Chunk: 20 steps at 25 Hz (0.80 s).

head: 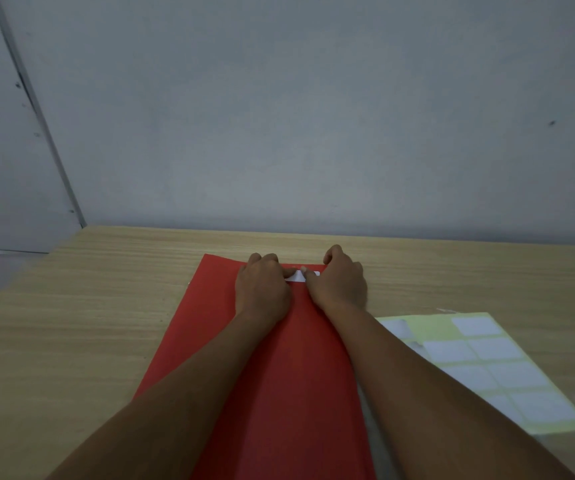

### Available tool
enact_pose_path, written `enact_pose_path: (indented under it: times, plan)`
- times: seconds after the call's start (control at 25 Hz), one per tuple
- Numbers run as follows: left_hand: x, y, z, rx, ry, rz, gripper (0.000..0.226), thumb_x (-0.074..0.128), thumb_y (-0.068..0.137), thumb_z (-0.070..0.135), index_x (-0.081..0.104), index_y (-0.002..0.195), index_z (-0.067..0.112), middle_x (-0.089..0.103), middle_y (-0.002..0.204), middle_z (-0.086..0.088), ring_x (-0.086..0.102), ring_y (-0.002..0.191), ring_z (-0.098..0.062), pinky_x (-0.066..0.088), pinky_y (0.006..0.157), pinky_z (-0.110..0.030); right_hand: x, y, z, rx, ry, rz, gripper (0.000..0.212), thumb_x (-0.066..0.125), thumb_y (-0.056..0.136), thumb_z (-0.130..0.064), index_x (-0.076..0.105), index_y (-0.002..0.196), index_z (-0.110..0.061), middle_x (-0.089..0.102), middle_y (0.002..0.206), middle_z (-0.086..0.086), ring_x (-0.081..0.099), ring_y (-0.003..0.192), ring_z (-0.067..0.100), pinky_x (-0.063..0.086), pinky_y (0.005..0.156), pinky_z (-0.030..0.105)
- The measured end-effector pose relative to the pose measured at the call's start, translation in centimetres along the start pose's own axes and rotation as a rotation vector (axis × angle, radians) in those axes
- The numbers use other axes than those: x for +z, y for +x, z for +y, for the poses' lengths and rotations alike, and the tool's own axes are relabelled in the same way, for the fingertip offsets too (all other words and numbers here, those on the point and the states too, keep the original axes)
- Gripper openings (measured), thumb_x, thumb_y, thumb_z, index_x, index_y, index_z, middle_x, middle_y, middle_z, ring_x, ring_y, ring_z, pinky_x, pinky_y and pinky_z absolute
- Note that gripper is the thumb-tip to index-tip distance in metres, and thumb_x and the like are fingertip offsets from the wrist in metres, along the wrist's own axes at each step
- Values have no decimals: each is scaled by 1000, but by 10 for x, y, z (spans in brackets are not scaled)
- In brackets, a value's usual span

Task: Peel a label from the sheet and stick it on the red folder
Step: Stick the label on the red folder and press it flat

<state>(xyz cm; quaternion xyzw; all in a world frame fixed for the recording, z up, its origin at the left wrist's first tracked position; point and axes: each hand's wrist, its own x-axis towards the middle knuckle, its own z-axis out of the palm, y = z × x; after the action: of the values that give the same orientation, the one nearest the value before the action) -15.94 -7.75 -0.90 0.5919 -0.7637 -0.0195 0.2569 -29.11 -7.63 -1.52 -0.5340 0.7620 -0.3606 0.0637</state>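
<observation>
Grey wall (314, 116) at twelve o'clock, filling the upper half. Wooden table (71, 323) below it, spanning the lower half. Red folder (279, 393) flat on the table, running from six o'clock up toward the centre, far edge near the wall. Label sheet (487, 368) flat on the table at four o'clock, just beside the folder's right edge, partly under the right forearm; yellowish backing bare at its far corner where labels are missing, white labels in rows elsewhere. Left hand (262, 289) and right hand (339, 285) both palm-down on the folder's far end, side by side, nearly touching. Small white label (296, 278) between the two hands on the red surface, near the folder's far edge, partly covered. Left fingers (288, 273) curled and pressed onto the label's left end; right fingers (310, 273) curled and pressed onto its right end, thumb tip on the label. Cannot tell whether the label lies fully flat.
</observation>
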Motion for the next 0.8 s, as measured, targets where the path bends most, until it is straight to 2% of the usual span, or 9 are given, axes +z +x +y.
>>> enact_pose_path:
  times: [0.16, 0.36, 0.52, 0.68, 0.8]
  plan:
    - [-2, -3, 1, -42, -7, 27, 41, 45, 90, 14, 70, 121, 25, 61, 94, -2, 51, 100, -26, 45, 84, -41, 0, 2, 0, 43, 28, 47, 18, 63, 87, -28, 49, 97, -22, 49, 82, -5, 54, 97, 25, 41, 71, 34]
    - [0, -1, 0, 43, -5, -15, 38, 45, 94, 27, 68, 124, 33, 48, 82, 5, 48, 95, -22, 40, 75, -35, 1, 0, 0, 4, -5, 29, 39, 70, 81, -47, 49, 101, -22, 50, 87, -8, 51, 97, 22, 42, 74, 34]
    - [1, -3, 0, -39, 27, 28, 39, 45, 93, 19, 71, 121, 26, 60, 97, 0, 50, 100, -24, 43, 83, -38, 3, 1, 1, 48, 20, 74, 21, 63, 88, -29, 49, 103, -22, 41, 74, -9, 55, 98, 26, 42, 72, 34]
    - [2, 0, 1, 24, 20, 0, 37, 45, 93, 21, 72, 117, 26, 60, 93, 0, 49, 99, -24, 39, 77, -34, 3, -1, 1, 22, 11, 53, 33, 68, 83, -42, 49, 103, -25, 49, 84, -6, 47, 92, 20, 40, 72, 33]
    - [3, -1, 1, -12, 18, 21, 34, 45, 96, 24, 73, 115, 25, 62, 93, 0, 50, 99, -24, 40, 79, -36, 3, 1, 2, 74, 52, 56, 25, 67, 85, -32, 48, 101, -26, 54, 89, -1, 50, 86, 23, 38, 70, 32]
